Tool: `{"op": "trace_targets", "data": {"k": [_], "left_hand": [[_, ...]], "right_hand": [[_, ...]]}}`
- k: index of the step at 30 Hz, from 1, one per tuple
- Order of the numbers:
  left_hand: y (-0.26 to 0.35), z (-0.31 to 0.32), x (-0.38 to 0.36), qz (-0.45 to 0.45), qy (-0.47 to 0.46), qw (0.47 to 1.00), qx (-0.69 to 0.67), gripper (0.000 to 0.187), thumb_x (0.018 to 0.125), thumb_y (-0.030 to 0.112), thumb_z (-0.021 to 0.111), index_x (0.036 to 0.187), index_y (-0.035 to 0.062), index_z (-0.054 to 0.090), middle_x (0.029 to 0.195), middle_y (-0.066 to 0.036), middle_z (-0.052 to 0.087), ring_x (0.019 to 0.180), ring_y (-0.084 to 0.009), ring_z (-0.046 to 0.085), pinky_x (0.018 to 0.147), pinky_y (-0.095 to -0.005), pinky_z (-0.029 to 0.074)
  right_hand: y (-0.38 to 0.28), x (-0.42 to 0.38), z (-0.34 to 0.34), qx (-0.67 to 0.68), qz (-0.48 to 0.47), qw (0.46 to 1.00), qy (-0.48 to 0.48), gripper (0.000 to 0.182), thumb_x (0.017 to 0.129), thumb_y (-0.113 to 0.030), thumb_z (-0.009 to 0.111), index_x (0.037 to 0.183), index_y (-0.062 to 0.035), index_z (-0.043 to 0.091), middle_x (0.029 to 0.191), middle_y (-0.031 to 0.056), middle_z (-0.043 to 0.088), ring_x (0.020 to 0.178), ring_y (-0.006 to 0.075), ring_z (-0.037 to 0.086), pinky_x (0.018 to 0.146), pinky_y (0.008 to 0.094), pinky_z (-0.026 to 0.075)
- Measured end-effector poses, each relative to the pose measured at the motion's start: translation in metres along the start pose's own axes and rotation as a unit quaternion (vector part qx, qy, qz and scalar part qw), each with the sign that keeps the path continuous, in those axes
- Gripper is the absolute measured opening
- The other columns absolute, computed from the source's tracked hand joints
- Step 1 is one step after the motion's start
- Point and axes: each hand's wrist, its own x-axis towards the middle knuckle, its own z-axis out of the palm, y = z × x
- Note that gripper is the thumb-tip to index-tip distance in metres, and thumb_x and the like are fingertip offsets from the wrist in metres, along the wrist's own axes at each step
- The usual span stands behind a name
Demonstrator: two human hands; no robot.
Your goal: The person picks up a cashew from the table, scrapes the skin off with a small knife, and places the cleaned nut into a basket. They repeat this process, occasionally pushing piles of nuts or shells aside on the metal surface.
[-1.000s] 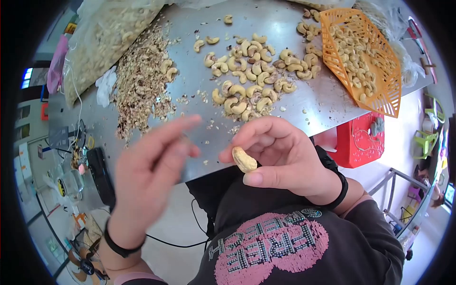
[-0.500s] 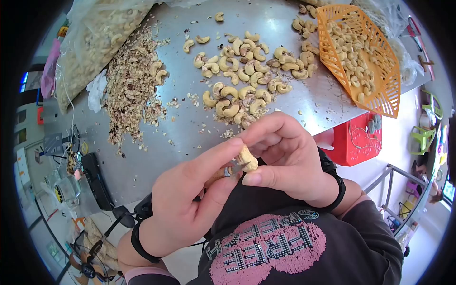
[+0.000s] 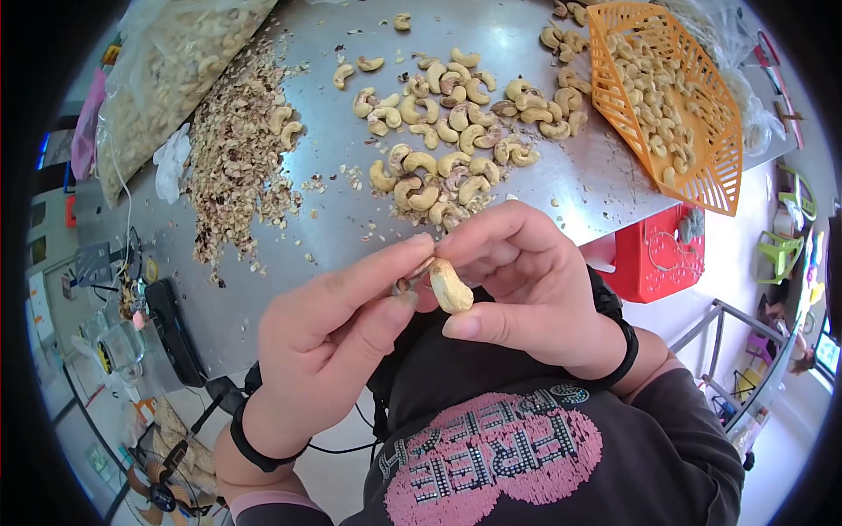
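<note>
Between the thumb and fingers of my right hand is a single pale cashew nut, with a brownish patch at its upper end. My left hand pinches a small knife, mostly hidden by the fingers; its blade is hard to make out beside the nut. The fingertips of both hands nearly meet above the nut. Just beyond them on the metal table lies a loose group of cashews, some with brown skin on them.
A heap of skin flakes and broken bits spreads at the left, beside a large clear bag of cashews. An orange basket holding cashews sits at the right. Below the table edge stands a red stool.
My left hand has drawn back slightly to the left, and the knife's blade no longer shows across the front of the nut. The cashew is tilted more upright in my right hand.
</note>
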Motion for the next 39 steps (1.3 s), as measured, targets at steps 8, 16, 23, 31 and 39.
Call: {"op": "trace_targets", "data": {"k": [8, 16, 23, 31, 39], "left_hand": [[0.002, -0.002, 0.002, 0.085, 0.0, 0.989, 0.123, 0.034, 0.076, -0.003, 0.053, 0.11, 0.0014, 0.051, 0.098, -0.012, 0.059, 0.08, -0.0152, 0.06, 0.069, -0.0219, 0.046], [0.007, -0.005, 0.004, 0.127, -0.01, 0.971, 0.203, 0.033, 0.075, -0.003, 0.054, 0.107, 0.0023, 0.054, 0.092, -0.011, 0.061, 0.077, -0.0159, 0.061, 0.066, -0.023, 0.047], [-0.004, -0.002, 0.005, 0.126, 0.019, 0.981, 0.148, 0.028, 0.08, 0.001, 0.051, 0.108, 0.003, 0.054, 0.085, -0.008, 0.061, 0.066, -0.0103, 0.057, 0.055, -0.02, 0.044], [0.001, -0.007, 0.006, -0.02, 0.015, 1.0, -0.013, 0.029, 0.083, 0.003, 0.046, 0.112, 0.0011, 0.049, 0.079, -0.005, 0.058, 0.066, -0.0053, 0.053, 0.051, -0.0144, 0.039], [-0.005, 0.003, 0.008, 0.032, 0.039, 0.997, 0.054, 0.032, 0.083, 0.008, 0.046, 0.114, 0.0019, 0.047, 0.076, -0.004, 0.056, 0.055, -0.0021, 0.041, 0.048, -0.0135, 0.032]], "right_hand": [[-0.002, 0.002, -0.001, -0.014, -0.004, 1.0, -0.015, 0.037, 0.07, 0.006, 0.061, 0.102, 0.0002, 0.044, 0.1, 0.0082, 0.053, 0.099, 0.0163, 0.051, 0.087, 0.0285, 0.039], [-0.002, 0.0, -0.002, -0.046, -0.023, 0.998, -0.023, 0.035, 0.071, 0.005, 0.061, 0.101, 0.0007, 0.044, 0.101, 0.0082, 0.053, 0.099, 0.0158, 0.051, 0.088, 0.0286, 0.038], [-0.002, 0.001, -0.002, -0.056, -0.014, 0.998, -0.008, 0.033, 0.072, 0.004, 0.061, 0.1, 0.0, 0.045, 0.099, 0.0066, 0.053, 0.099, 0.0149, 0.05, 0.088, 0.0289, 0.038], [-0.004, 0.007, -0.004, -0.011, 0.009, 1.0, -0.007, 0.028, 0.074, 0.003, 0.059, 0.099, -0.0003, 0.045, 0.094, 0.0064, 0.054, 0.095, 0.0143, 0.052, 0.084, 0.0283, 0.041], [-0.007, 0.008, -0.006, 0.001, 0.057, 0.998, 0.034, 0.018, 0.079, -0.003, 0.056, 0.094, 0.0005, 0.048, 0.087, 0.0073, 0.057, 0.081, 0.0125, 0.055, 0.071, 0.0231, 0.044]]}}
